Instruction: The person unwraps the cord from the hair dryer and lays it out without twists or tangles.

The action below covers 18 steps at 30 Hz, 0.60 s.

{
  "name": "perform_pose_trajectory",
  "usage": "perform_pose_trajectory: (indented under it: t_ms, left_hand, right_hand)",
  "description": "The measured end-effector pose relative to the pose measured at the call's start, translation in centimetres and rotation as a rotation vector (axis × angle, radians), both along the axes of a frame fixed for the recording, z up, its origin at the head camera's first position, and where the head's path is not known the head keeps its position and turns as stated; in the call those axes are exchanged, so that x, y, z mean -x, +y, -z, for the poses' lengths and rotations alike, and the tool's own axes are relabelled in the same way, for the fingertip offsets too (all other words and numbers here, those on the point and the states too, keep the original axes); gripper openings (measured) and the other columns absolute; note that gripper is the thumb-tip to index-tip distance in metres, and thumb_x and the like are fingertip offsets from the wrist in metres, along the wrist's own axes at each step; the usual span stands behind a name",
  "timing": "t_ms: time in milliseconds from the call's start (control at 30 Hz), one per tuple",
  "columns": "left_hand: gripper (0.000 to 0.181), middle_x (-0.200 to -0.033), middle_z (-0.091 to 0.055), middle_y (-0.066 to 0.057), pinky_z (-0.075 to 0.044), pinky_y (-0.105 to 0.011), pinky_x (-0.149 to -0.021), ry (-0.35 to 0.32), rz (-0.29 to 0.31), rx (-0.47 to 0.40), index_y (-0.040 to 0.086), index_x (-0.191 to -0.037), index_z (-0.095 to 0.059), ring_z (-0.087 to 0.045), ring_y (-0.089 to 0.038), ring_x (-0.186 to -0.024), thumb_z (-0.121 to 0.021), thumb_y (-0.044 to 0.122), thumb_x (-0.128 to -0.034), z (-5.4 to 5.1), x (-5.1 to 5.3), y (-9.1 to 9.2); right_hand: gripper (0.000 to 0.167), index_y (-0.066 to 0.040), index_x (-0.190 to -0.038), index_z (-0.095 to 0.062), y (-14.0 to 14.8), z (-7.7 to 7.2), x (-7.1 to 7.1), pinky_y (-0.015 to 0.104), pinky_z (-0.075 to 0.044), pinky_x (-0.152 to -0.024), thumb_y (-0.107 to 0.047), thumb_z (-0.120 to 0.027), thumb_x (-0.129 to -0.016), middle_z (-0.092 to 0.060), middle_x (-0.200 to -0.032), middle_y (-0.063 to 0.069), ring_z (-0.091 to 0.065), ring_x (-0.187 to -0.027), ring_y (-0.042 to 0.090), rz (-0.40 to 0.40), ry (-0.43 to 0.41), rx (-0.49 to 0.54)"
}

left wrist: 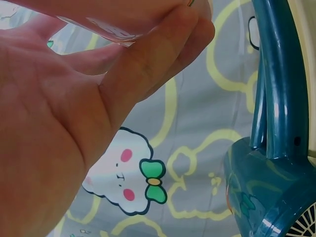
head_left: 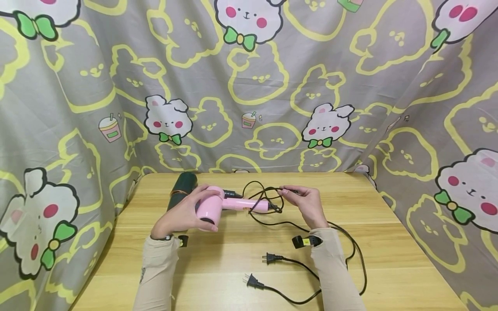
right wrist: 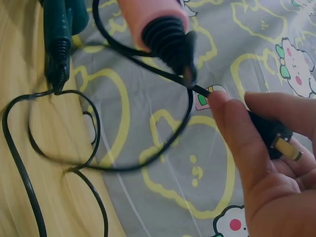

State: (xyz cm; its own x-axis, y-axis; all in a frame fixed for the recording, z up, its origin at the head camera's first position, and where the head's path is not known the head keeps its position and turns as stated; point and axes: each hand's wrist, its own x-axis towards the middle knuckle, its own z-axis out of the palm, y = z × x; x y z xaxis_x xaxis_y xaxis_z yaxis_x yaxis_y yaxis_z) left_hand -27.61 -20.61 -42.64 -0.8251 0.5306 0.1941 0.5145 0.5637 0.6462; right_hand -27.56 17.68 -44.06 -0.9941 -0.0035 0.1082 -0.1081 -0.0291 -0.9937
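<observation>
My left hand (head_left: 183,211) grips a pink hair dryer (head_left: 210,209) by its head, thumb near the dark end and fingers over the top. The dryer's handle points right, towards my other hand. In the right wrist view my right hand (right wrist: 266,158) pinches a black plug (right wrist: 271,133) with a brass-coloured prong showing. A black cord (right wrist: 143,64) runs from near the pink handle to those fingers. Behind the left hand lies a dark green hair dryer (head_left: 186,182) with a gold band; its glossy body (left wrist: 276,182) and grille show in the left wrist view.
Loops of black cord tangle around the pink handle's end. Two more black plugs (head_left: 274,258) lie on the wooden table (head_left: 218,276) towards the front, their cords curving right under the right forearm. A patterned grey curtain (head_left: 272,112) surrounds the table's back and sides.
</observation>
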Motion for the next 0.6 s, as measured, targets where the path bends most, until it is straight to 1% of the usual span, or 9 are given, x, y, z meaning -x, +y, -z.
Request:
perform_pose_trajectory:
  t_ms: [67, 167, 367, 467, 600]
  left_hand:
    - [0.094, -0.159, -0.038, -0.005, -0.051, -0.036, -0.081, 0.001, 0.004, 0.002, 0.032, -0.143, -0.056, -0.058, -0.028, -0.112, -0.097, 0.055, -0.0613, 0.0, 0.0, 0.1]
    - [0.094, -0.159, -0.039, -0.005, -0.05, -0.036, -0.08, 0.0, 0.004, 0.008, 0.032, -0.143, -0.057, -0.058, -0.028, -0.112, -0.096, 0.057, -0.0613, 0.0, 0.0, 0.2]
    - [0.095, -0.159, -0.039, -0.007, -0.051, -0.036, -0.08, -0.004, -0.016, 0.027, 0.033, -0.142, -0.057, -0.058, -0.03, -0.113, -0.097, 0.057, -0.0598, 0.0, 0.0, 0.1]
    - [0.094, -0.159, -0.039, -0.007, -0.05, -0.037, -0.081, -0.003, -0.019, 0.028, 0.033, -0.142, -0.057, -0.057, -0.031, -0.114, -0.098, 0.053, -0.0598, 0.0, 0.0, 0.1]
    - [0.094, -0.158, -0.039, -0.007, -0.05, -0.038, -0.081, -0.017, -0.01, 0.023, 0.032, -0.142, -0.056, -0.056, -0.031, -0.115, -0.097, 0.053, -0.0608, -0.1, 0.0, 0.0]
  right_hand:
    - [0.035, 0.006, -0.125, -0.071, -0.1, -0.1, 0.0, 0.032, -0.057, -0.097, -0.013, -0.075, -0.096, -0.079, -0.114, 0.011, -0.077, -0.106, 0.017, 0.018, 0.017, 0.027]
    - [0.036, 0.009, -0.124, -0.07, -0.3, -0.4, -0.1, 0.033, -0.057, -0.097, -0.011, -0.075, -0.095, -0.08, -0.11, 0.007, -0.077, -0.104, 0.016, 0.031, 0.044, 0.082]
    - [0.041, 0.017, -0.128, -0.062, -0.5, -1.1, -0.2, 0.032, -0.056, -0.097, -0.004, -0.073, -0.095, -0.08, -0.111, 0.007, -0.077, -0.104, 0.018, 0.031, 0.09, 0.232]
    - [0.042, 0.017, -0.129, -0.062, -0.4, -1.3, -0.3, 0.03, -0.056, -0.095, -0.004, -0.073, -0.095, -0.081, -0.108, 0.003, -0.078, -0.103, 0.016, 0.035, 0.098, 0.286]
    - [0.044, 0.019, -0.129, -0.061, -0.5, -1.4, -0.4, 0.029, -0.056, -0.095, -0.004, -0.074, -0.094, -0.081, -0.105, 0.004, -0.078, -0.101, 0.016, 0.032, 0.123, 0.368]
